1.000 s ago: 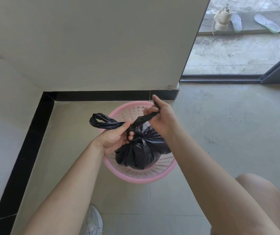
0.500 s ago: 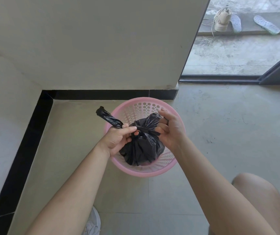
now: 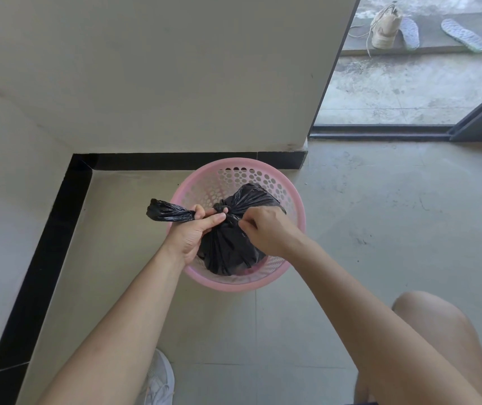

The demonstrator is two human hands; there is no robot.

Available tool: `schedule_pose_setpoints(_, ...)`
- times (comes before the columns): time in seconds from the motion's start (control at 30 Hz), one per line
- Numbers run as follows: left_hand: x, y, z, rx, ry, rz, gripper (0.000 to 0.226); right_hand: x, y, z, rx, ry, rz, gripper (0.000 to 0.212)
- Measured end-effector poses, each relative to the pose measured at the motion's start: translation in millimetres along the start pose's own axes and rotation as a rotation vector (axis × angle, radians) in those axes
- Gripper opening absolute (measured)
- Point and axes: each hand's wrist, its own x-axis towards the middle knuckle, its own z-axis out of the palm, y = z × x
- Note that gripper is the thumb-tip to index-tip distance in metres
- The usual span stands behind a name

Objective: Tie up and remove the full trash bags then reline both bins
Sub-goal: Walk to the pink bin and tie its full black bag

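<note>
A full black trash bag point(image 3: 228, 249) sits inside a round pink perforated bin point(image 3: 295, 206) on the floor by the wall corner. My left hand point(image 3: 195, 232) grips one twisted end of the bag, which sticks out to the left of the bin's rim. My right hand point(image 3: 266, 229) pinches the bag at its knotted neck, fingers curled into the plastic. The other loose end fans out behind my right hand, over the bin's far side. Only this one bin is in view.
White walls with a black skirting board point(image 3: 43, 258) close off the left and far sides. A doorway with a dark sliding-door track point(image 3: 380, 133) opens at the right, with a shoe point(image 3: 386, 27) and insoles outside. My knee point(image 3: 426, 331) and white shoe point(image 3: 157, 378) are near.
The two ends, held wide apart above the bin a second ago, have been drawn into a knot at the bag's neck. Both hands have come together, and the bag has sunk lower in the bin.
</note>
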Motion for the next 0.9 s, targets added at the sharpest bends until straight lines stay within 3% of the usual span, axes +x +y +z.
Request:
schedule_pose_setpoints(0.13,0,7,-2,-0.020,0.006,0.014,0.053,6,-1,7,-0.017,-0.003,-0.086,0.047)
schedule_pose_setpoints(0.23,-2,9,-4,-0.013,0.000,0.019,0.052,7,1,13,-0.167,0.116,-0.231,0.045)
schedule_pose_setpoints(0.37,-3,11,-7,-0.013,-0.026,0.028,0.052,10,0,7,0.042,-0.073,-0.016,0.053)
schedule_pose_setpoints(0.5,-1,11,-8,-0.025,-0.054,0.037,0.052,16,-2,-3,0.583,-0.333,0.275,0.051)
schedule_pose_setpoints(0.6,0,14,-10,0.100,-0.067,0.086,0.052,20,-6,-4,0.393,-0.390,0.284,0.049)
schedule_pose_setpoints(0.7,-1,24,-15,0.232,-0.023,0.170,0.052,24,3,-4,0.029,-0.200,0.189,0.045)
schedule_pose_setpoints(0.8,-2,38,-20,0.375,-0.047,0.243,0.054,26,19,-1,0.015,0.151,0.016,0.017)
schedule_pose_setpoints(0.83,-4,43,-21,0.414,-0.071,0.256,0.053,27,19,0,0.004,0.220,-0.018,0.017)
schedule_pose_setpoints(0.9,-6,49,-19,0.515,-0.113,0.288,0.053,34,17,0,-0.012,0.213,-0.060,0.042)
